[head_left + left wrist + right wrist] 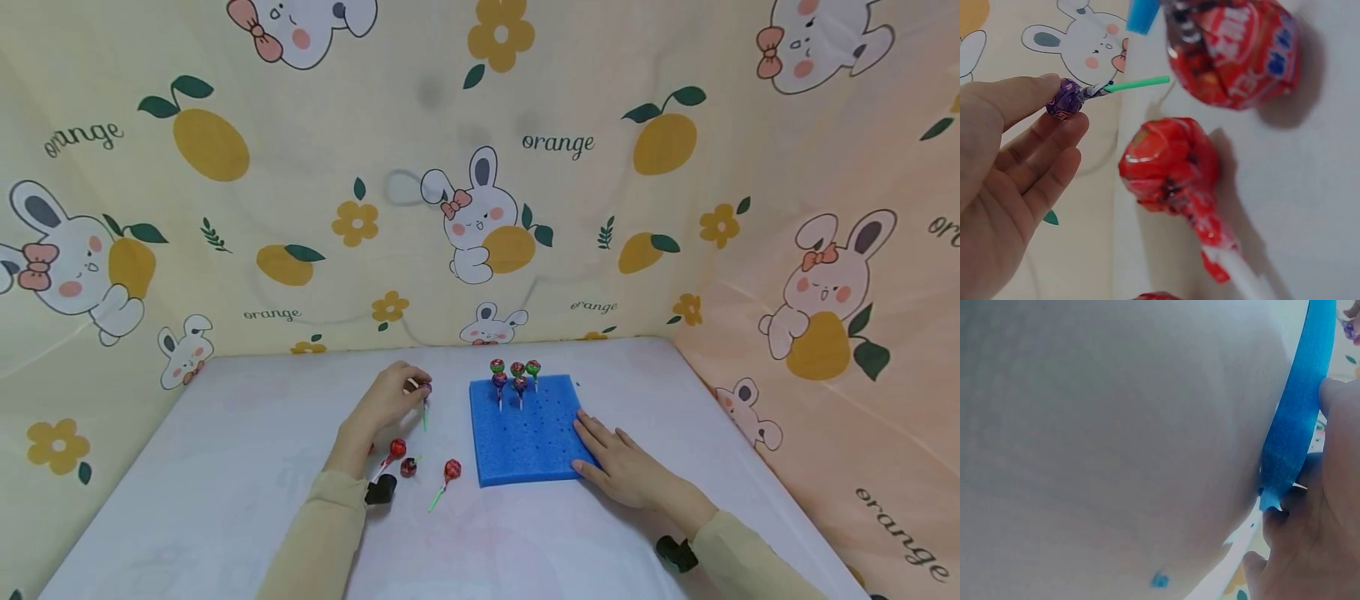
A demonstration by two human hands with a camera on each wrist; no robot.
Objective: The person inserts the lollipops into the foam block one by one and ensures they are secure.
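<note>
My left hand (386, 402) pinches a purple-wrapped lollipop (1065, 100) by its candy, between thumb and fingers. Its green stick points down in the head view, above the table and left of the blue foam block (525, 454). Several lollipops (521, 385) stand upright in the block's far part, some with purple wrappers, others green and red. Small holes dot the rest of its top. My right hand (626, 468) rests against the block's right edge with fingers extended; in the right wrist view the thumb and fingers touch the blue side (1300, 419).
Loose lollipops lie left of the block: a red one with a green stick (452, 471), a dark one (408, 467) and a red one (397, 448) near my left wrist. Another is partly hidden by that wrist. Patterned cloth walls (570, 275) border the white table (240, 483).
</note>
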